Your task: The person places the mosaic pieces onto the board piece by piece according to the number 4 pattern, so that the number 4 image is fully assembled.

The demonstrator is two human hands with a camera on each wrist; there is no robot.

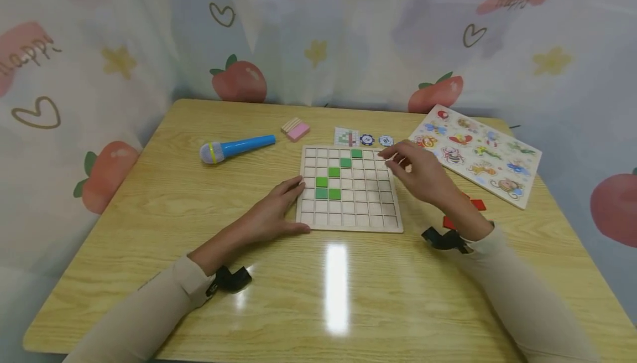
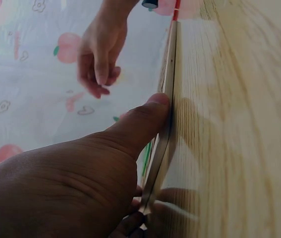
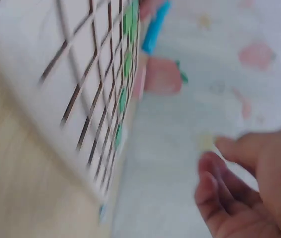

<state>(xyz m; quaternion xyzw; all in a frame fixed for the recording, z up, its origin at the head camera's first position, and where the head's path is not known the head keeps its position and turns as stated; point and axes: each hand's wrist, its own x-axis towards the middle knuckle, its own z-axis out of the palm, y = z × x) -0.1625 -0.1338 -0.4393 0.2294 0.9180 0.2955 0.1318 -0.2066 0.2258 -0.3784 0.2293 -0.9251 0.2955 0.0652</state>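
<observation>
A flat wooden board with a grid of small square holes [image 1: 349, 188] lies in the middle of the light wooden tabletop [image 1: 149, 208], and six green square tiles [image 1: 334, 172] sit in its holes in a slanting line. The left hand [image 1: 276, 209] lies flat against the left edge of the board, fingers straight, thumb pressed to the rim, most likely so the board does not slide. From the left wrist view the thumb [image 2: 145, 119] touches the thin board edge [image 2: 166, 109]. The right hand [image 1: 420, 174] hovers over the far right corner of the board with loosely curled fingers. It is hard to tell if it pinches anything; the right wrist view is blurry and shows bent fingers [image 3: 219, 198] with nothing plain in them. Both arms in beige sleeves reach forward from the near side. A blue toy microphone [image 1: 234, 148] and a small pink block [image 1: 296, 129] lie behind the board. A pattern card [image 1: 346, 136] and two round chips [image 1: 375, 140] are near the far edge. Red tiles [image 1: 478, 204] lie to the right, beside a picture puzzle board with animals [image 1: 475, 154].
</observation>
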